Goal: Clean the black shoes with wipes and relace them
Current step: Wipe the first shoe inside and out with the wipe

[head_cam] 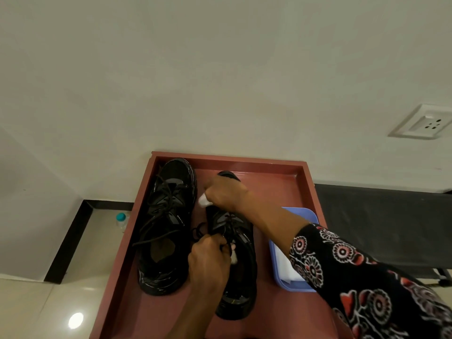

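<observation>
Wiping the right shoe [241, 253] with a wipe [203, 200] gripped in the right hand [226, 194], the left hand [210, 255] pinches its laces; relacing remains, judging by loose laces.

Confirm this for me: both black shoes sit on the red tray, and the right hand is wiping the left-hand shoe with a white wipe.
Not quite. In the head view the right hand holds the white wipe at the right-hand shoe, not the left-hand shoe. Both shoes do sit on the red tray.

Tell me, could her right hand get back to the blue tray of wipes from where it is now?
Probably yes. The right hand holds a wipe at the toe of the right-side shoe; the blue tray lies under that forearm, with nothing between. It would have to drop the used wipe first.
</observation>
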